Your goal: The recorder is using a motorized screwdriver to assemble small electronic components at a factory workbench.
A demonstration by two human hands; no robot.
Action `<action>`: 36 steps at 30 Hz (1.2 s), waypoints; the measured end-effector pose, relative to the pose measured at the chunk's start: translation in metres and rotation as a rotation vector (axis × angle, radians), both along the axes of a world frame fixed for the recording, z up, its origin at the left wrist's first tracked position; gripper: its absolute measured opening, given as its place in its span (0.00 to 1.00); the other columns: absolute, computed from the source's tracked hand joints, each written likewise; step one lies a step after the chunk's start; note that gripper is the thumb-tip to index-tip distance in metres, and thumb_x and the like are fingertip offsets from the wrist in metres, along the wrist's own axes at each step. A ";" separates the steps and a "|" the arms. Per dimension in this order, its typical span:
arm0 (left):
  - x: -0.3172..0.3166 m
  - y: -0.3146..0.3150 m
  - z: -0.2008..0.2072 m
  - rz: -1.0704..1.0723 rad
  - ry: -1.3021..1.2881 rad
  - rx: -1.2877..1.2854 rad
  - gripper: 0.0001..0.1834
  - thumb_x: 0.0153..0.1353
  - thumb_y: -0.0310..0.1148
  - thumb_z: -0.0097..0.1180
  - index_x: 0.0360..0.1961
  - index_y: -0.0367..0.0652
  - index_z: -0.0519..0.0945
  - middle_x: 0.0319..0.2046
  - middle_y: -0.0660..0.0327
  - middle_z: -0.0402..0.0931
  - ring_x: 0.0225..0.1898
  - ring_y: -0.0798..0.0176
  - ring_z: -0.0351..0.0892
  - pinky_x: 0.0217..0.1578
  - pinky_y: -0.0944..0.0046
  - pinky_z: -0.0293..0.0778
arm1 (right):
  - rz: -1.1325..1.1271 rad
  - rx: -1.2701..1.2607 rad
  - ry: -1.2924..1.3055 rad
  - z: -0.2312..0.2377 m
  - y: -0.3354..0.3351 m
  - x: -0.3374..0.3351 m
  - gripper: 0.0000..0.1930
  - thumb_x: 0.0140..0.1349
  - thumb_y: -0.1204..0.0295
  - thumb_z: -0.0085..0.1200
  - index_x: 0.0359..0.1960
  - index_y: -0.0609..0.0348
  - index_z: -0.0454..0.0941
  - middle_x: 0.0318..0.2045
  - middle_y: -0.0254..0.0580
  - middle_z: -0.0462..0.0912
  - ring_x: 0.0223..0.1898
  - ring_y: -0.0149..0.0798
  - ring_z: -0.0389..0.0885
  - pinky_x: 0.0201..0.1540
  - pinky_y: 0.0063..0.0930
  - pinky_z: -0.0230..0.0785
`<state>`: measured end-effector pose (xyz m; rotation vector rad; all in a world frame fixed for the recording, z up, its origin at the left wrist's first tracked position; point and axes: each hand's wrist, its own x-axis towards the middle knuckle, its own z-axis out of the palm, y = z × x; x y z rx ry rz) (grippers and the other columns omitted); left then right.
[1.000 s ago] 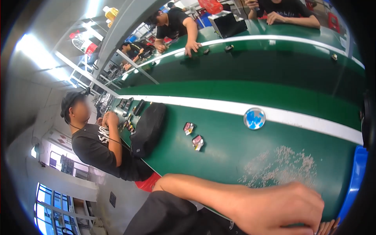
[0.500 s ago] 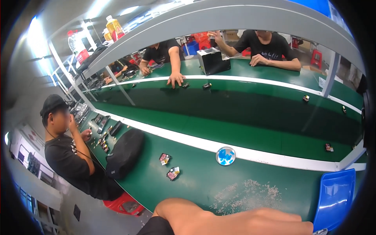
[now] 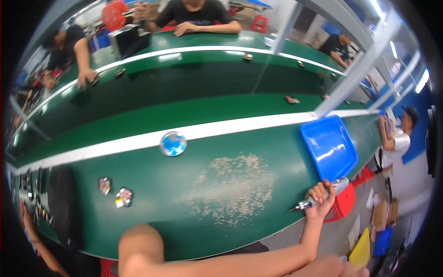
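My right hand [image 3: 318, 198] is closed round the grey barrel of a power screwdriver [image 3: 340, 185] at the table's near edge. Its thin bit points left over the green tabletop [image 3: 152, 175]. My left arm runs across the lower edge, elbow on the left. What seems to be my left hand [image 3: 330, 267], smeared by motion, lies low beside my right forearm; its fingers cannot be made out. Left of the screwdriver, many tiny pale pieces [image 3: 235, 189] are scattered. An empty-looking blue tray [image 3: 330, 145] lies just beyond my right hand.
A round metal dish [image 3: 162, 151] holds bright blue bits. Two small dark-and-pink assemblies [image 3: 104, 185] lie further left, near a black bag [image 3: 64, 207]. A white rail [image 3: 221, 130] borders the central green channel. A metal post [image 3: 350, 64] rises behind the tray. People sit around.
The view has swung to the right, so the tray and scattered pieces stand further left. My right hand and the screwdriver have come fully into view.
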<state>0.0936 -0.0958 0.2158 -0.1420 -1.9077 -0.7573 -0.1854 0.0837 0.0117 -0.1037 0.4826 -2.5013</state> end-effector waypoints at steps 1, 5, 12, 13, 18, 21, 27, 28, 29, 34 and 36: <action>-0.010 -0.011 0.001 -0.018 -0.015 -0.021 0.06 0.41 0.29 0.62 0.22 0.40 0.84 0.22 0.60 0.81 0.22 0.58 0.80 0.24 0.58 0.75 | -0.014 -0.004 0.015 -0.002 0.006 0.000 0.07 0.68 0.68 0.46 0.36 0.59 0.69 0.15 0.26 0.57 0.14 0.22 0.56 0.22 0.20 0.56; -0.014 -0.030 0.010 -0.052 -0.149 -0.118 0.07 0.41 0.29 0.62 0.23 0.39 0.85 0.22 0.59 0.81 0.23 0.58 0.81 0.26 0.52 0.75 | 0.014 -0.046 0.031 -0.002 0.004 0.004 0.06 0.68 0.70 0.47 0.35 0.59 0.70 0.15 0.26 0.56 0.15 0.22 0.56 0.22 0.20 0.55; -0.014 -0.013 -0.011 -0.356 -0.338 -0.291 0.08 0.41 0.30 0.62 0.24 0.38 0.85 0.23 0.59 0.82 0.26 0.58 0.82 0.30 0.42 0.76 | 0.033 -0.116 0.057 0.023 -0.016 0.011 0.07 0.68 0.70 0.47 0.35 0.61 0.70 0.16 0.27 0.57 0.16 0.22 0.57 0.23 0.20 0.55; -0.022 -0.008 -0.019 -0.401 -0.374 -0.319 0.08 0.41 0.30 0.62 0.24 0.38 0.85 0.23 0.59 0.83 0.26 0.58 0.82 0.30 0.41 0.76 | 0.051 -0.110 0.045 0.005 -0.009 0.002 0.07 0.68 0.70 0.47 0.34 0.61 0.71 0.16 0.27 0.57 0.16 0.23 0.57 0.24 0.20 0.55; -0.053 0.018 -0.045 -0.677 -0.408 -0.430 0.09 0.42 0.30 0.62 0.25 0.38 0.86 0.24 0.58 0.83 0.27 0.57 0.83 0.33 0.35 0.76 | 0.048 -0.115 0.037 -0.008 -0.001 -0.001 0.07 0.67 0.70 0.48 0.37 0.62 0.72 0.16 0.27 0.57 0.16 0.23 0.57 0.24 0.20 0.55; -0.070 0.018 -0.074 -0.321 -0.411 -0.475 0.05 0.52 0.29 0.58 0.27 0.37 0.78 0.25 0.54 0.76 0.21 0.53 0.70 0.24 0.61 0.69 | 0.044 -0.124 0.049 -0.006 0.008 0.001 0.08 0.68 0.69 0.47 0.37 0.61 0.71 0.15 0.27 0.57 0.15 0.23 0.57 0.24 0.20 0.55; -0.056 -0.097 -0.149 0.231 -0.616 -0.244 0.11 0.49 0.16 0.57 0.36 0.35 0.80 0.29 0.52 0.78 0.31 0.49 0.79 0.34 0.57 0.75 | 0.063 -0.168 0.010 -0.004 0.009 -0.002 0.07 0.69 0.69 0.46 0.37 0.59 0.67 0.15 0.28 0.57 0.14 0.23 0.56 0.24 0.20 0.55; -0.048 -0.113 -0.155 0.309 -0.674 -0.187 0.09 0.53 0.17 0.58 0.36 0.35 0.81 0.29 0.52 0.78 0.31 0.50 0.79 0.35 0.59 0.74 | 0.083 -0.175 0.029 -0.004 0.009 -0.004 0.07 0.69 0.69 0.45 0.37 0.59 0.67 0.15 0.28 0.57 0.14 0.23 0.56 0.24 0.20 0.55; -0.039 -0.121 -0.160 0.363 -0.742 -0.070 0.08 0.53 0.18 0.60 0.36 0.35 0.81 0.30 0.53 0.78 0.32 0.53 0.79 0.35 0.60 0.74 | 0.082 -0.175 0.027 -0.006 0.007 -0.005 0.07 0.69 0.69 0.45 0.37 0.59 0.66 0.15 0.28 0.57 0.14 0.23 0.57 0.23 0.20 0.55; -0.037 -0.115 -0.171 0.425 -0.805 -0.177 0.08 0.54 0.20 0.60 0.37 0.35 0.82 0.33 0.55 0.79 0.33 0.54 0.80 0.36 0.61 0.75 | 0.083 -0.190 0.007 -0.007 0.007 -0.009 0.06 0.69 0.69 0.44 0.37 0.58 0.66 0.15 0.28 0.59 0.13 0.23 0.58 0.23 0.20 0.55; -0.045 -0.113 -0.172 0.424 -0.803 -0.250 0.08 0.53 0.20 0.61 0.37 0.35 0.82 0.33 0.56 0.79 0.33 0.53 0.80 0.35 0.61 0.75 | 0.100 -0.199 0.031 -0.007 0.010 -0.010 0.06 0.69 0.69 0.44 0.37 0.58 0.66 0.15 0.28 0.59 0.13 0.23 0.58 0.23 0.20 0.55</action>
